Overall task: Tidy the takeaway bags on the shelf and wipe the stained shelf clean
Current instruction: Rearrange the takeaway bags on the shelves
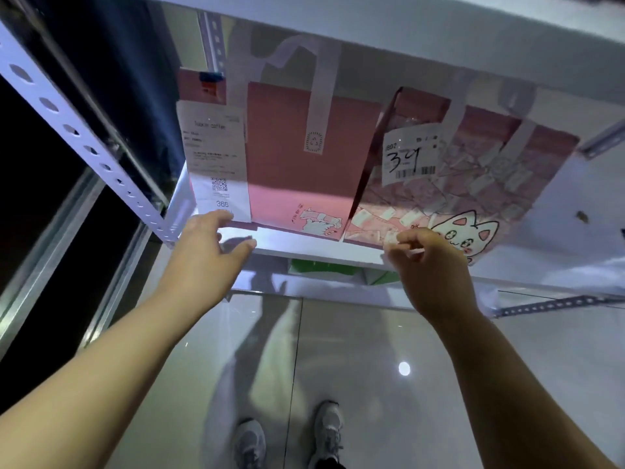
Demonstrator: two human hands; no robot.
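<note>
Two pink takeaway bags (297, 157) (456, 184) on shelf (304, 247)

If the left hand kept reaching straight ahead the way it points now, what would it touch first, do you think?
Most likely the long white receipt hanging down the front of the left pink bag: the left hand has its fingers at the receipt's bottom edge, though contact is unclear.

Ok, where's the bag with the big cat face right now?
In the head view, the cat-face bag stands on the shelf, right of the plain pink bag, its front bottom edge at the right hand.
</note>
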